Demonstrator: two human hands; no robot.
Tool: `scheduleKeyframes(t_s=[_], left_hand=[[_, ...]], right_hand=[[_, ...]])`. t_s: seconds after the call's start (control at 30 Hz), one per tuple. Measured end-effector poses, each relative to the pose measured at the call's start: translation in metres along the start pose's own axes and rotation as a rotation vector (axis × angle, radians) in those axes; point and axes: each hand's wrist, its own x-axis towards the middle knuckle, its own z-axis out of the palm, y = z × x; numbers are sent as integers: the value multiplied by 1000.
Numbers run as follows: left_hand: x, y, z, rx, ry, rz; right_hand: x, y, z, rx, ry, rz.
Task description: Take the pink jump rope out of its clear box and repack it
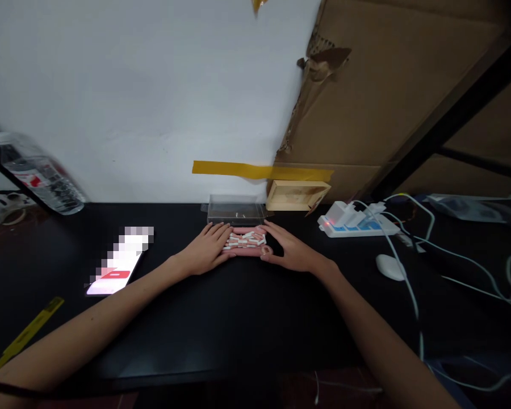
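Note:
On the black desk (247, 318) lies a small pink tray (247, 252) filled with many little white and pink pieces (242, 241), too small to name. My left hand (206, 248) covers its left end, fingers along the far side and thumb at the near edge. At the right end, my right hand (289, 248) grips the tray between its fingers at the far corner and its thumb at the near corner. A round pinkish item (266, 250) sits by the right thumb. Just behind the tray is a clear plastic box (236, 209).
A lit phone (121, 261) lies left, with a water bottle (42, 176) behind it. Against the back lean a shallow wooden box (298, 195) and cardboard (366, 102). To the right are a power strip (357, 224), a white mouse (390, 267) and loose cables (413, 301).

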Motion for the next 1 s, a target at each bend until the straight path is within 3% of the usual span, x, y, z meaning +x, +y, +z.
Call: scheduleKeyframes(t_s=[0.37, 0.6, 1.0], left_hand=[[-3, -5, -1, -51, 62, -33], [-4, -5, 0, -99, 55, 24], [-5, -11, 1, -190, 73, 80]], right_hand=[[3, -4, 4, -23, -54, -21], [1, 2, 2, -31, -51, 61], [1, 8, 3, -63, -24, 70]])
